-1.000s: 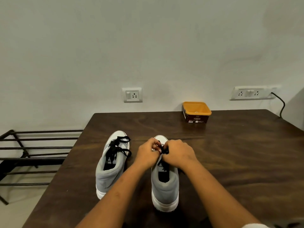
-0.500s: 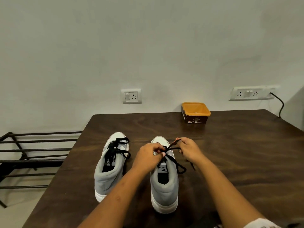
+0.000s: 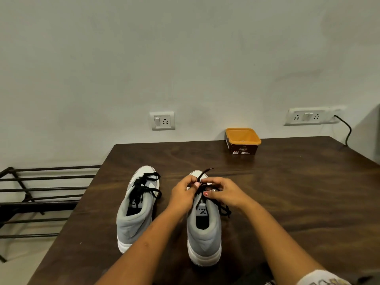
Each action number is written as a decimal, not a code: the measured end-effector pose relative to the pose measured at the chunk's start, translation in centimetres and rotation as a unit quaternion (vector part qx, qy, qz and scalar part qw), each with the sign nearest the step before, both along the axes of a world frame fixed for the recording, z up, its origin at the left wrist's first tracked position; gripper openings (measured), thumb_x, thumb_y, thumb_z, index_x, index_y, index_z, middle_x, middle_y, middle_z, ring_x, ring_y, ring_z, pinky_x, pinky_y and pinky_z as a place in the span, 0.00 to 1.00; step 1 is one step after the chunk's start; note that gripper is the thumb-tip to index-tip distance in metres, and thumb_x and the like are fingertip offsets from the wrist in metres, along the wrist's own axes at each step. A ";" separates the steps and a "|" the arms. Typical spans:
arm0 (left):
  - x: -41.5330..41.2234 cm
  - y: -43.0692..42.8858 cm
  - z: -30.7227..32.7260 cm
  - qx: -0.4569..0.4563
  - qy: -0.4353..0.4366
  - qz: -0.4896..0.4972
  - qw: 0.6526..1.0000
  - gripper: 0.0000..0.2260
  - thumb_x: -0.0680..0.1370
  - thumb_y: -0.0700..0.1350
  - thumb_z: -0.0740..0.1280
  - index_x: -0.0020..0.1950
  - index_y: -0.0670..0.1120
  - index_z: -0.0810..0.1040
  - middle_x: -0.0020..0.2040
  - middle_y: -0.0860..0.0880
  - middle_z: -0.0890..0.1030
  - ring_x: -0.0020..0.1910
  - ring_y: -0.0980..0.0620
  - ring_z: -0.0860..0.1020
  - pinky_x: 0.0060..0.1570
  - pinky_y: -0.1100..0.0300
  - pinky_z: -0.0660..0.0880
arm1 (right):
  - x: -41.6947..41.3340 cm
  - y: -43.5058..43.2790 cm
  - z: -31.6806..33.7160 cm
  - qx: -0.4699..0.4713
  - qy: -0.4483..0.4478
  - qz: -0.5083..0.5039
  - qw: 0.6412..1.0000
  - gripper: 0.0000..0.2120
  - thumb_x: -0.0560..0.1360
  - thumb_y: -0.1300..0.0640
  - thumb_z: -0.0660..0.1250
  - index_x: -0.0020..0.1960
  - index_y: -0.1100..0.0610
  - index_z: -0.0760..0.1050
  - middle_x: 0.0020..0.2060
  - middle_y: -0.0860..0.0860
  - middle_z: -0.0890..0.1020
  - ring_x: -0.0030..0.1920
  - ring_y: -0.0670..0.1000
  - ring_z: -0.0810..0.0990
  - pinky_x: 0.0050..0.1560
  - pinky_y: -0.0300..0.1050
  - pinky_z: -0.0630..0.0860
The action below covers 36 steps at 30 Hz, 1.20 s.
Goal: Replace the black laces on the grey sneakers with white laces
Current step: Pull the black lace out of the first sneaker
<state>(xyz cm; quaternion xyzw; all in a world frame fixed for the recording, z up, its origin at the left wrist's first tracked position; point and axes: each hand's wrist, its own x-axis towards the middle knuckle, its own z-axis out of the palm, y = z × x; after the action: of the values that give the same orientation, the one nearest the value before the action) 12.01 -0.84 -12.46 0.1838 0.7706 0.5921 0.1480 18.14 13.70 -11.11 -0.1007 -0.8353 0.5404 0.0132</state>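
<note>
Left grey sneaker (image 3: 133,221) laced black; right grey sneaker (image 3: 204,235) beside it, its black lace (image 3: 224,210) apparently loosened.

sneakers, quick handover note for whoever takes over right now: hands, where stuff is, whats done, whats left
Left hand: pinches the black lace over the right sneaker, near the toe.
Right hand: fingers curled on the same lace; a loose loop hangs off that sneaker's right side.
Left sneaker: beside it on the table, with the other lace tied in a bow.
Done: right sneaker's bow undone.
Left: pull out both black laces and thread white ones. No white laces are in view, and the tub at the back does not show its contents.
</note>
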 end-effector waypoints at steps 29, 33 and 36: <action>-3.2 -5.7 6.4 0.252 0.076 0.357 0.896 0.05 0.83 0.43 0.55 0.50 0.46 0.70 0.35 0.52 0.73 0.33 0.56 0.69 0.36 0.61 0.69 | -0.6 -1.9 1.1 0.203 -0.066 -0.081 0.974 0.06 0.72 0.50 0.72 0.47 0.40 0.81 0.36 0.39 0.75 0.45 0.44 0.75 0.44 0.38 0.67; -2.4 -5.9 5.9 0.098 0.149 0.345 0.921 0.06 0.82 0.40 0.55 0.56 0.44 0.70 0.41 0.48 0.76 0.42 0.51 0.74 0.42 0.59 0.67 | -0.4 -2.1 0.9 0.210 -0.058 -0.087 0.972 0.06 0.73 0.50 0.71 0.49 0.42 0.82 0.34 0.39 0.75 0.44 0.43 0.75 0.43 0.38 0.67; -2.1 -5.8 4.8 -0.030 0.154 0.274 0.949 0.12 0.80 0.35 0.55 0.63 0.42 0.66 0.45 0.46 0.75 0.43 0.48 0.74 0.42 0.58 0.66 | -0.3 -1.7 0.5 0.199 -0.036 -0.101 0.974 0.05 0.74 0.51 0.71 0.48 0.44 0.82 0.30 0.40 0.74 0.40 0.42 0.74 0.36 0.36 0.66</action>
<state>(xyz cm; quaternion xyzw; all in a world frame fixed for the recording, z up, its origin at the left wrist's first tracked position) 9.94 -6.65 -7.67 0.0502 0.8222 0.5506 -0.1350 17.85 12.01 -10.63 -0.1991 -0.9116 0.3552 0.0570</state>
